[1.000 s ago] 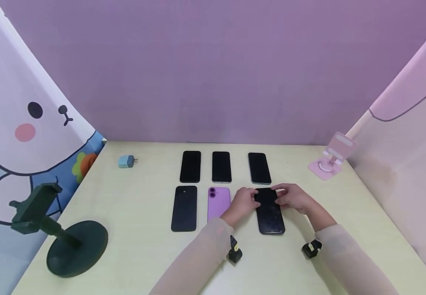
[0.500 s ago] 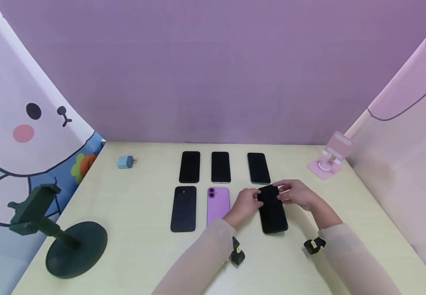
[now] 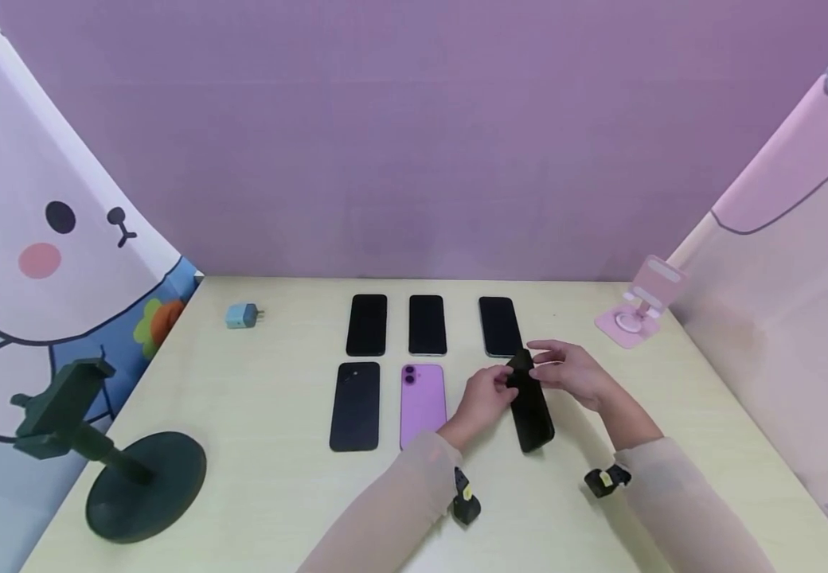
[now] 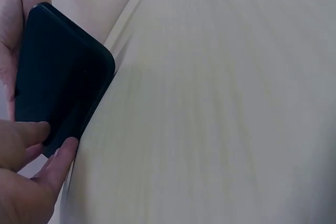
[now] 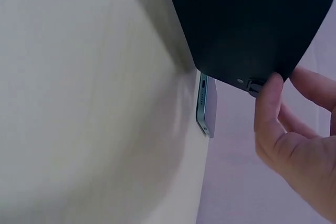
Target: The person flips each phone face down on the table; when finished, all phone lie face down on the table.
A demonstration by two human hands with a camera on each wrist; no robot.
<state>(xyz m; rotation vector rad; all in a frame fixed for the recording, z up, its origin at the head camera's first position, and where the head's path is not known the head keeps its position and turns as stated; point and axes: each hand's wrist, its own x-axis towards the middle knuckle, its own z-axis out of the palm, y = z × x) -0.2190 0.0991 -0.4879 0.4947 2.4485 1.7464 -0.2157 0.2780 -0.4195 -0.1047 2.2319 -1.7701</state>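
Note:
A black smartphone [image 3: 533, 414] is tilted up on its long edge at the right end of the front row. My left hand [image 3: 484, 402] pinches its upper left edge between thumb and fingers. At the top right corner my right hand [image 3: 577, 380] grips it, and in the right wrist view the thumb lies on the phone's back [image 5: 247, 24] by the camera. The left wrist view shows its dark glossy face [image 4: 63, 72]. A purple phone [image 3: 423, 402] lies back up just left of my left hand, and a dark phone [image 3: 354, 407] lies beyond it.
Three black phones lie in a back row, the rightmost phone [image 3: 501, 327] close behind my hands. A blue charger plug [image 3: 242, 315] is at the back left, a dark green stand [image 3: 145, 485] at the front left, a pink phone stand [image 3: 629, 325] at the back right.
The phone has gone from lying flat to being raised and turned onto its long edge, its right side lifting. My right hand has risen with it; the left hand shifted slightly right.

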